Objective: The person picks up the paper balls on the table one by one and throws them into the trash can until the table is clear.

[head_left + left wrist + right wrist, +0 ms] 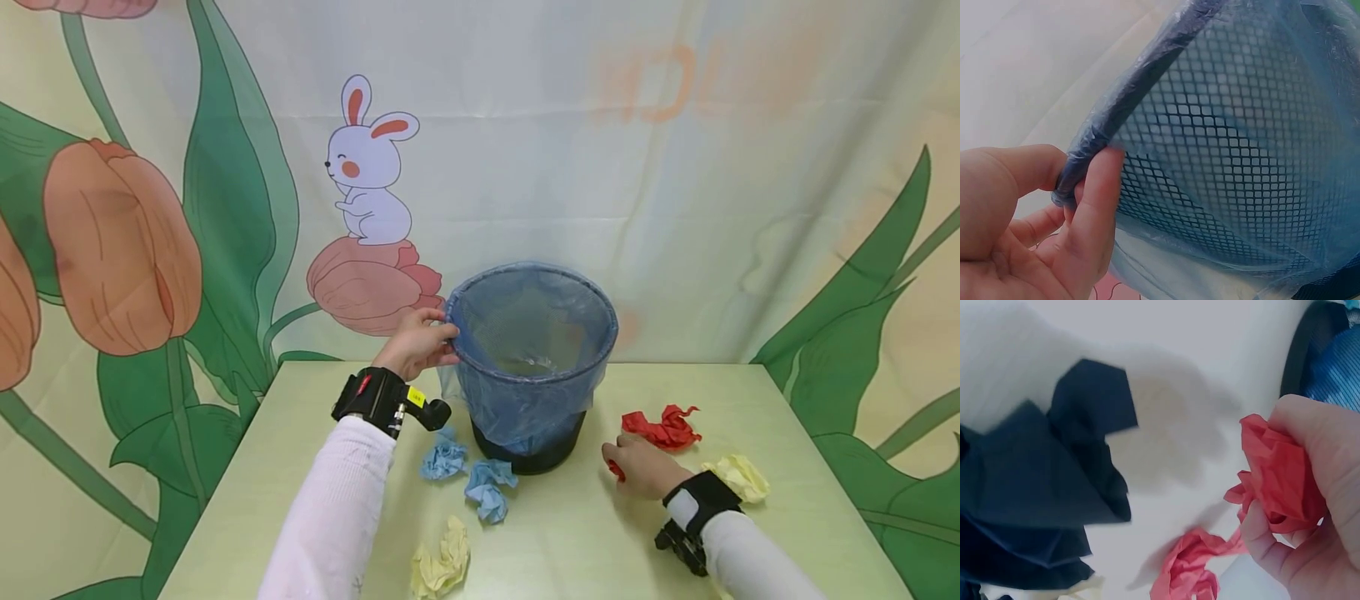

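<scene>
My left hand (418, 343) pinches the near-left rim of a black mesh wastebasket (529, 462) between thumb and fingers. A thin blue plastic liner (517, 408) covers the rim and hangs down outside; the mesh (1235, 156) shows through it in the left wrist view. To the right of the basket, low over the table, my right hand (636, 467) grips a crumpled red paper (1282, 478). Most of that paper is hidden by the hand in the head view. Just beyond the hand, another crumpled red paper (663, 430) lies on the table.
Two crumpled blue papers (444, 456) lie in front of the basket. Crumpled yellow papers lie at the near left (441, 563) and beside the right wrist (738, 478). A printed curtain (675, 208) hangs behind the pale table (300, 433). Dark folded material (1035, 481) fills the right wrist view's left side.
</scene>
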### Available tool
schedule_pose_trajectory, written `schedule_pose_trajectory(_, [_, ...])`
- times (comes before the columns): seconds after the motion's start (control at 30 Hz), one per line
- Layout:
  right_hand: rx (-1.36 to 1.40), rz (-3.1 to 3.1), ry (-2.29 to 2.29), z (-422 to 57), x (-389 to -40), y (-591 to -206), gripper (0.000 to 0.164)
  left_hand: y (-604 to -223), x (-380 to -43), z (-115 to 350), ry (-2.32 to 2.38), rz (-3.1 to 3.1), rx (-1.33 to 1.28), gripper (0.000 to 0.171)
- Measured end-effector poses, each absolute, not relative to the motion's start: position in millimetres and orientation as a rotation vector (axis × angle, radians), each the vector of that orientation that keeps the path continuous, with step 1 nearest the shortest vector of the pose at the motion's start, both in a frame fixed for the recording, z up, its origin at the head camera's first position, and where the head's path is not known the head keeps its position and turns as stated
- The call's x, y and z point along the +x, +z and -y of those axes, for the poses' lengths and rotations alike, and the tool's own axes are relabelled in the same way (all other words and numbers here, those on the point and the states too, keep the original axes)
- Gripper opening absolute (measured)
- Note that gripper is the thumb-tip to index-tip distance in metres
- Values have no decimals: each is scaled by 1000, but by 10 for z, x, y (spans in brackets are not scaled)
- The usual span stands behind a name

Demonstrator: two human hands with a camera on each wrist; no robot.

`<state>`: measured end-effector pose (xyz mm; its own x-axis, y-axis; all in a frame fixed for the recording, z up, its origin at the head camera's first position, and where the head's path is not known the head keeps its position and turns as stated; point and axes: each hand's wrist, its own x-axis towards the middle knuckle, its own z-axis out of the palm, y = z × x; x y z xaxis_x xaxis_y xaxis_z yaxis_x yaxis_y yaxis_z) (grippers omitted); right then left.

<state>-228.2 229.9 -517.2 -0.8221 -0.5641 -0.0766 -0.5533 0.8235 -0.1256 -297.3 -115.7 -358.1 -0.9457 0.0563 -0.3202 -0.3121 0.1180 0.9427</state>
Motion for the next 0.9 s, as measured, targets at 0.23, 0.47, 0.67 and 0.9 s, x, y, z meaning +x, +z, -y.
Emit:
schedule_pose_trajectory(0.23, [-895,-2930,-181,-2365,-2342,-5001,27,-3600,-2977,1158,1916,-2111,-245,34])
schedule_pose_trajectory(0.47, [-767,-2963,-138,-2438,-2467,-4819,26,-3597,-2976,1160,1921,-2110,-247,33])
schedule_pose_trajectory(0.67, [-797,-3036,-105,-2508,-2537,-4671,25,-3596,-2982,1164,1925,-2105,-243,33])
schedule_pose_trajectory(0.9, [-709,-3032,-9,-2534,-2615,-4506,27,-3595,-2981,1163,1926,-2098,-244,34])
